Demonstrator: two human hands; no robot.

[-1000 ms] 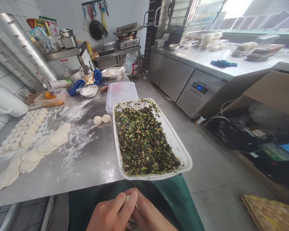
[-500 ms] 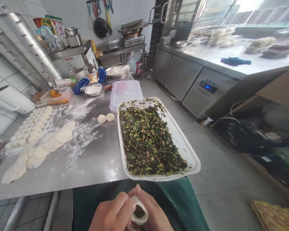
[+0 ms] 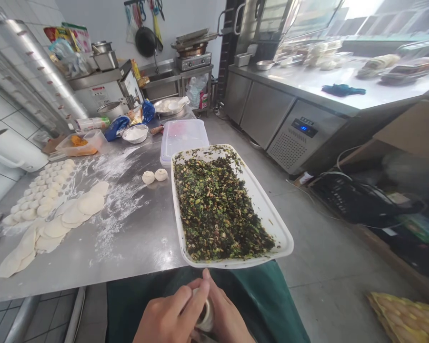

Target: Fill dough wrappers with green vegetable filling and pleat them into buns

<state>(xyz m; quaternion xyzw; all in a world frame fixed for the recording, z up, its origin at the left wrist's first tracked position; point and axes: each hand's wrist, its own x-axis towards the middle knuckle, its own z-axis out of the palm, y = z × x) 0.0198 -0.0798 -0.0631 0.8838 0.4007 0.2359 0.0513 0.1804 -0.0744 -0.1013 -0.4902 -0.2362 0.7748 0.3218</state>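
Hands: the person's left hand [image 3: 167, 317] and right hand [image 3: 225, 320] sit close together at the bottom centre of the frame, held over a dark green apron [image 3: 267, 305].

In the fingers: both hands are curled closed, neither released, clasping a pale dough wrapper [image 3: 206, 318] from either side. It stays low at bottom centre, just short of the tray's near edge. A dark filling shows at its opening, though the fingers hide most of it.

Filling tray: a white rectangular plastic tray [image 3: 271, 224] rests ahead of the hands, with dark green chopped filling [image 3: 217, 209] spread over nearly its whole base. Plenty appears left.

Finished so far: two small pleated dough buns [image 3: 148, 177] stand left of the tray on the stainless steel worktable [image 3: 135, 243]. They seem to be the only ones completed.

Dough rounds: overlapping flat white dough rounds [image 3: 90, 203] lie at the lower left, apparently unfilled.

Dough balls: rows of small white dough balls [image 3: 44, 195] sit further left, beside scattered flour [image 3: 116, 205]. A good many appear to remain.

Behind the tray: a clear plastic lidded box [image 3: 184, 136] and a white bowl of flour [image 3: 135, 134] stand on the worktable.
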